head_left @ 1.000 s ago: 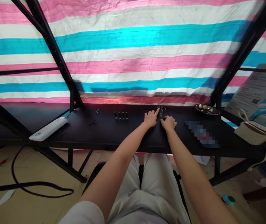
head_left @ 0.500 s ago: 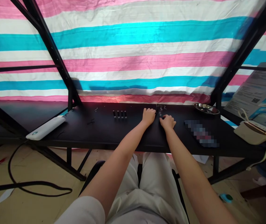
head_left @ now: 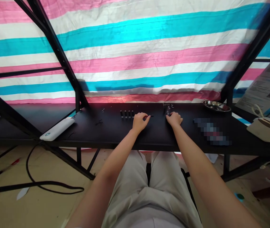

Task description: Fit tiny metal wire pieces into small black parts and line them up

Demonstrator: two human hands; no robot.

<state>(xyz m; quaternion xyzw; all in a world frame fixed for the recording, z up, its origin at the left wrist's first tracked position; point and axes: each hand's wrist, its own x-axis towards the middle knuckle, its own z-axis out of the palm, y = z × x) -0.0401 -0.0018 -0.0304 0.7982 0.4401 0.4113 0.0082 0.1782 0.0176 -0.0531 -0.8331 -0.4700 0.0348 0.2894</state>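
My left hand [head_left: 140,123] is closed in a pinch on a small dark stick [head_left: 151,116], which points to the right just above the black table. Beside that hand, on its left, stands a row of several short black cylinders [head_left: 125,114] with pale lower ends. My right hand [head_left: 174,119] rests farther right, its fingers drawn together at the near end of a line of small clear pieces [head_left: 168,110]. What those fingertips hold, if anything, is too small to make out. Behind the clear pieces lie several tiny whitish bits [head_left: 167,104].
A shiny metal dish [head_left: 217,106] sits at the back right, with a blurred-out flat object [head_left: 212,131] nearer me. A beige pouch [head_left: 265,129] with a strap lies at the right end. At the left is a white elongated device [head_left: 57,129]. Black frame posts [head_left: 66,65] flank the table [head_left: 111,136].
My left hand has moved left, away from my right hand to the row of cylinders, and the dark stick now shows in it. My right hand stays by the clear pieces. The view has shifted slightly.
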